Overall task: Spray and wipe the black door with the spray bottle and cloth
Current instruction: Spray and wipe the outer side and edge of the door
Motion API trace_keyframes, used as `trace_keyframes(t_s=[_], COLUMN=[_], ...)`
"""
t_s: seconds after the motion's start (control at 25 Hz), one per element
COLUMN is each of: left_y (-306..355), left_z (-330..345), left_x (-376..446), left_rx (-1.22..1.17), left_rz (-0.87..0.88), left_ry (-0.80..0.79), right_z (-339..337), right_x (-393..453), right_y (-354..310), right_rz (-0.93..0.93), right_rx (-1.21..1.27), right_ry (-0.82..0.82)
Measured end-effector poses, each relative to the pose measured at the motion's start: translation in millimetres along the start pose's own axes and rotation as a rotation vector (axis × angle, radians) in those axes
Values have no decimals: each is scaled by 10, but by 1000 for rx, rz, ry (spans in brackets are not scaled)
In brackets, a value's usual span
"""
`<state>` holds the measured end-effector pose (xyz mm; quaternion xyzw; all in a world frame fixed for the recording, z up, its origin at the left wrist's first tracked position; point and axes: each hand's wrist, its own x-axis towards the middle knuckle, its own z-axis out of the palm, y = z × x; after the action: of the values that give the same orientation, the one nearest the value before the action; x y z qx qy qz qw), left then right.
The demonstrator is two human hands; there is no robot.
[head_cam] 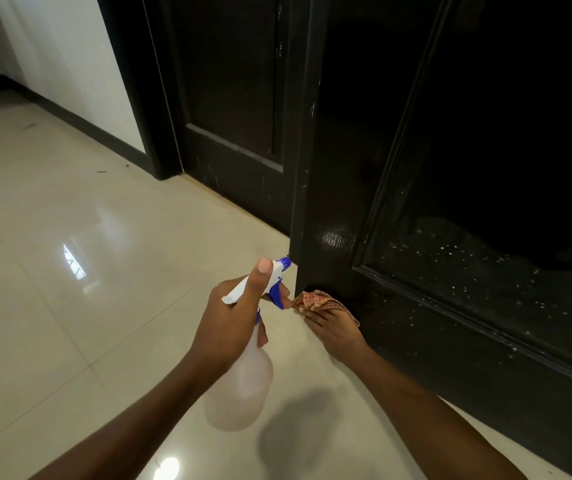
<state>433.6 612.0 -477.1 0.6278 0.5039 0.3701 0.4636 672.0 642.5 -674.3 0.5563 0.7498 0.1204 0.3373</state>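
Note:
My left hand grips the neck of a translucent white spray bottle with a blue-and-white trigger head, its nozzle close to the door's bottom corner. A finger lies on the trigger. My right hand presses an orange checked cloth against the lower left corner of the black door, fingers fairly straight over it. The door stands open towards me, and white spray droplets speckle its lower panel.
A second black door panel and black frame stand behind, at the left. Glossy cream floor tiles spread to the left and front. A white wall with black skirting runs along the far left.

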Motion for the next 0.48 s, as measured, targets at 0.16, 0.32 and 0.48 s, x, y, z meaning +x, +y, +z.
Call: trace_keyframes(t_s=[0.16, 0.32, 0.48], left_y=[85, 221, 401], left_z=[205, 383, 482], left_x=[52, 174, 200], left_rx=[-23, -31, -86], left_rz=[26, 14, 10], left_ry=[-71, -66, -39], right_z=[156, -227, -762], right_x=[-627, -910, -1324], right_y=[346, 796, 1263], right_rz=[180, 378, 595], right_rx=[208, 156, 94], right_ry=[291, 605, 803])
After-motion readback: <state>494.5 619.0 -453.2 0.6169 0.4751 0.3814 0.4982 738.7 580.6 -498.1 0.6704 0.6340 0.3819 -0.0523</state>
